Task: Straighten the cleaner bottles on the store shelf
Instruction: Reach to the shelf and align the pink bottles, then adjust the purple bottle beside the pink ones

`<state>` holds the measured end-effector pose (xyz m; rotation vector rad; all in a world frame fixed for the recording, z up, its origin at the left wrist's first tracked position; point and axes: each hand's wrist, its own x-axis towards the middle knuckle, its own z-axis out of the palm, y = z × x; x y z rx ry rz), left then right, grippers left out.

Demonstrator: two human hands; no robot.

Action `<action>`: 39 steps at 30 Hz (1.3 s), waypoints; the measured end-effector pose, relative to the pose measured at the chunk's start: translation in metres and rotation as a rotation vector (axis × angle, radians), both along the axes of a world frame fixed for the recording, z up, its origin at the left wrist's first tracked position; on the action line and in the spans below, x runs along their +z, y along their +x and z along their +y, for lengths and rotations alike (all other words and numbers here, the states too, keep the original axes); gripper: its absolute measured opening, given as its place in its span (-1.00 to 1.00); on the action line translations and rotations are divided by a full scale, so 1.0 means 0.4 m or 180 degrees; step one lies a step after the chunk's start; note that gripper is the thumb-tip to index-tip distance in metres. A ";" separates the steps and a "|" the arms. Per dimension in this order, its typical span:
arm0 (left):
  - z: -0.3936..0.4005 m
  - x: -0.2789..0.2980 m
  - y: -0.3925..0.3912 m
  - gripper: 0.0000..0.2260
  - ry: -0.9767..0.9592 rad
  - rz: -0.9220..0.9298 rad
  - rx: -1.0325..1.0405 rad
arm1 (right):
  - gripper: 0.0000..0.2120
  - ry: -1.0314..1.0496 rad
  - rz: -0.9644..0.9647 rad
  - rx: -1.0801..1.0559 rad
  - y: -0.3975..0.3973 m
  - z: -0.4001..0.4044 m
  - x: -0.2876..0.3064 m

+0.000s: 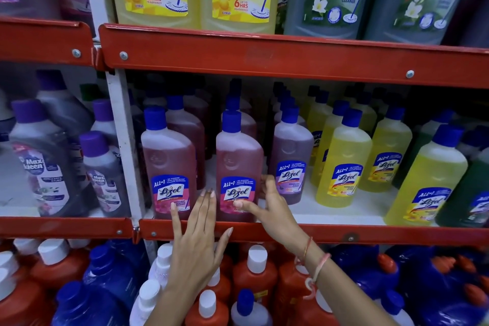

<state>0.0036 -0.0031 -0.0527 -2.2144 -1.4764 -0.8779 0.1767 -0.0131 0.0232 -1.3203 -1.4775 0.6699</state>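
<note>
Two pink Lizol bottles with blue caps stand upright at the front of the middle shelf (330,235): a left pink bottle (168,161) and a right pink bottle (238,159). My right hand (270,206) wraps the lower right side of the right pink bottle, thumb across its label. My left hand (198,235) is flat with fingers together, fingertips in the gap between the two pink bottles, against the right one's left edge. A purple Lizol bottle (292,156) stands just right of my right hand.
Yellow Lizol bottles (344,161) and dark green ones fill the shelf's right. Grey Max Kleen bottles (45,164) stand in the left bay behind a white upright post (124,145). Large yellow and green bottles sit above; red and blue bottles crowd the shelf below.
</note>
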 end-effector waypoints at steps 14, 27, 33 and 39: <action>-0.002 -0.009 -0.004 -0.34 0.0084 -0.0042 -0.0074 | -0.54 0.0150 0.0059 0.0049 0.008 -0.024 0.010; -0.004 -0.010 0.000 -0.34 -0.0009 -0.0078 -0.0047 | -0.33 0.0101 0.0621 -0.0317 0.243 0.032 0.041; -0.004 -0.011 0.000 -0.33 -0.0032 -0.0069 0.0009 | -0.35 -0.0120 0.0910 0.0052 0.258 0.054 0.034; -0.007 -0.010 0.004 -0.34 -0.0051 -0.0115 0.0004 | -0.33 -0.0032 0.0882 0.0060 0.257 0.024 0.023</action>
